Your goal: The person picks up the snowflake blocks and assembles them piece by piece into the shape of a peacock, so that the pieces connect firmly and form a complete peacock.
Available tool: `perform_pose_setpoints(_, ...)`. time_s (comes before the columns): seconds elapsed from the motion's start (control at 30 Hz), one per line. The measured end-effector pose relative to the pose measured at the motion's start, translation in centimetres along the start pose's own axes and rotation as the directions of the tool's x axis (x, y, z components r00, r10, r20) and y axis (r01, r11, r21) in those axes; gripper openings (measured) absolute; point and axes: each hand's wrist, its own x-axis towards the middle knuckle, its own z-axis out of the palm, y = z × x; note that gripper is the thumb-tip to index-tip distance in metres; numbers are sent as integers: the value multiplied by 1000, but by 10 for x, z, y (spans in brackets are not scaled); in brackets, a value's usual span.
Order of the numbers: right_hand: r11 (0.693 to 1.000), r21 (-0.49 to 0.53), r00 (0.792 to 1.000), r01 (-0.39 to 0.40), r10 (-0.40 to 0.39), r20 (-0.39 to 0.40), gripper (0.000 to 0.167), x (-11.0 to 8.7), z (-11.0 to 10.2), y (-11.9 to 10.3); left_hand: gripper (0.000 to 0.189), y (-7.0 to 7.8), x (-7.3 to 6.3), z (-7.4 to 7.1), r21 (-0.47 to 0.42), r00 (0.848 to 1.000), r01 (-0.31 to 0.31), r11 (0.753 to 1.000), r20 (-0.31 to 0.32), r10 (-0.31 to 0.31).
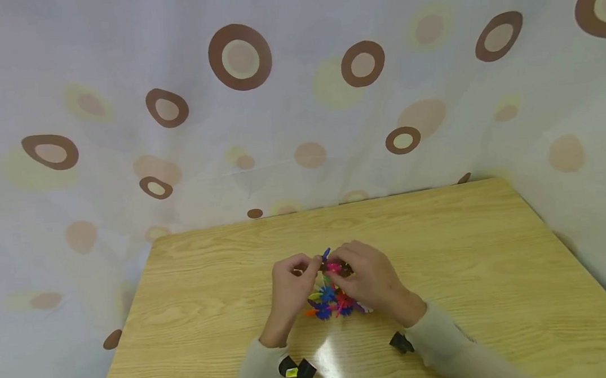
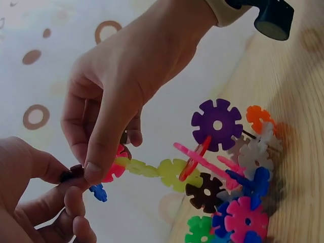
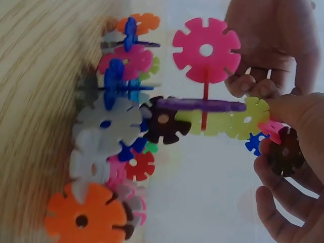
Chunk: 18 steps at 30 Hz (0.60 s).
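On the table stands a built cluster of notched plastic discs in many colours. A chain of yellow discs juts upward from it to a pink disc, a small blue disc and a dark brown disc. My right hand holds the chain's top end, its thumb and fingers about the brown disc. Close beside it, my left hand pinches a small dark disc, mostly hidden by fingertips. A purple disc and a large pink disc stick out along the chain.
The wooden table extends around the cluster, its far edge against a pale curtain with brown ring patterns. Black wrist cameras sit at both cuffs. An orange disc sits low on the cluster, near the tabletop.
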Motion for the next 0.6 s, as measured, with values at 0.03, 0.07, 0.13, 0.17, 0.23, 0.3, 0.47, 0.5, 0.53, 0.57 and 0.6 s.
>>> perform_pose_setpoints(0.03, 1000, -18, 1000, 2, -2, -17, 25, -1, 0, 1, 27, 1, 0, 1, 6, 1000, -1, 1000, 12, 1)
perform_pose_setpoints(0.07, 1000, -26, 999, 1, -2, -33, 25, -3, -1, 3, 27, 2, 1, 2, 10, 1000, -3, 1000, 27, 3)
perform_pose_setpoints(0.13, 1000, -17, 998, -15, 14, -55, 24, -5, -4, 6, 29, 4, 1, 4, 27, 998, -5, 1000, 60, 3)
perform_pose_setpoints(0.17, 999, -1, 997, -35, 35, -62, 23, -7, -6, 8, 30, 5, 1, 4, 37, 997, -11, 999, 78, 8)
perform_pose_setpoints(0.23, 996, 40, 994, -79, 82, -78, 23, -11, -10, 13, 31, 4, 2, 3, 62, 993, -21, 998, 117, 13)
perform_pose_setpoints(0.3, 989, 77, 988, -124, 131, -87, 24, -16, -14, 18, 30, 3, 2, 2, 94, 988, -30, 995, 151, 15)
perform_pose_setpoints(0.47, 973, 132, 971, -191, 207, -123, 24, -26, -20, 33, 21, -9, 7, 2, 196, 969, -67, 978, 245, 17)
perform_pose_setpoints(0.5, 971, 135, 968, -197, 215, -132, 23, -28, -21, 36, 20, -12, 9, 2, 224, 964, -75, 972, 265, 14)
perform_pose_setpoints(0.53, 967, 142, 964, -210, 230, -136, 23, -29, -21, 38, 20, -14, 11, 3, 248, 958, -81, 965, 286, 7)
perform_pose_setpoints(0.57, 964, 149, 960, -221, 242, -138, 23, -30, -21, 39, 21, -16, 13, 3, 270, 952, -84, 959, 306, -3)
perform_pose_setpoints(0.6, 961, 153, 958, -231, 252, -138, 23, -32, -22, 40, 23, -18, 16, 4, 291, 945, -85, 953, 326, -15)
